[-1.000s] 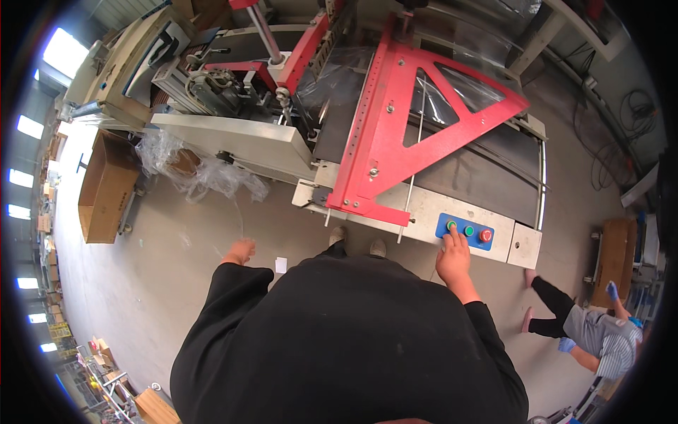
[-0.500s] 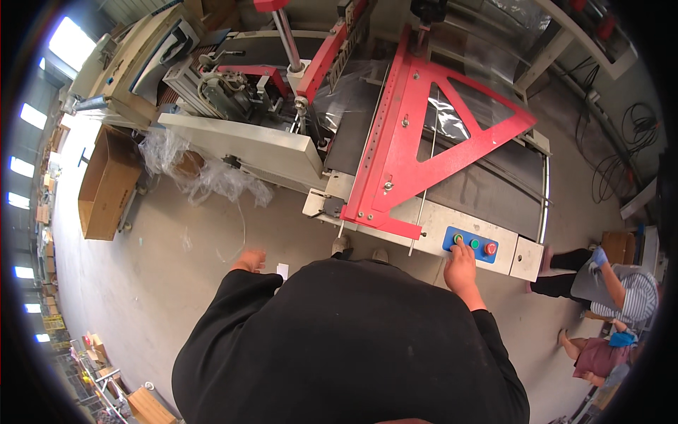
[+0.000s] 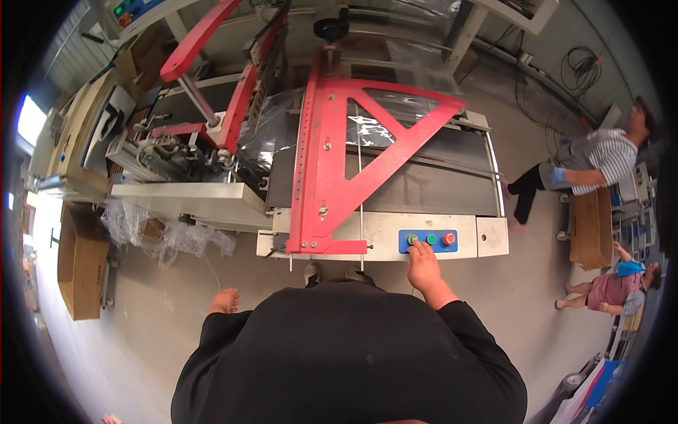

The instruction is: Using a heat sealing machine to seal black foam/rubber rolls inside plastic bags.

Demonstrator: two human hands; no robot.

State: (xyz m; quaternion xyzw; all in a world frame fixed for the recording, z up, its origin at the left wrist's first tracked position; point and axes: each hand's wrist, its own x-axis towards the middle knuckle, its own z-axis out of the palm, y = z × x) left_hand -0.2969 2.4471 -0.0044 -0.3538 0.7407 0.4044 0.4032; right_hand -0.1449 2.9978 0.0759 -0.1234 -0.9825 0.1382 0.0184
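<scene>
My right hand (image 3: pixel 424 271) reaches to a blue control panel (image 3: pixel 438 248) on the machine's pale front edge. Its fingertips rest at the leftmost green button (image 3: pixel 412 239), and the hand holds nothing. To the right on the panel sit another green button (image 3: pixel 431 239) and a red push button (image 3: pixel 448 239). My left hand (image 3: pixel 226 301) hangs at my side over the floor, empty, with its fingers loosely apart. Ahead of me, a red triangular frame (image 3: pixel 402 147) spans the machine's dark bed (image 3: pixel 452 185). Clear plastic film (image 3: pixel 272 134) lies left of that frame.
Crumpled plastic film (image 3: pixel 166 233) hangs below the machine at left, near a brown cardboard box (image 3: pixel 81 261). A person in a striped top (image 3: pixel 611 159) stands at right by a cardboard box (image 3: pixel 592 226); another person (image 3: pixel 614 291) is farther back. Cables (image 3: pixel 580 68) hang on the wall.
My view has turned right, so the machine appears farther left and more level. My right hand stays at the leftmost green button. My left hand still hangs empty; the striped-top person appears more upright.
</scene>
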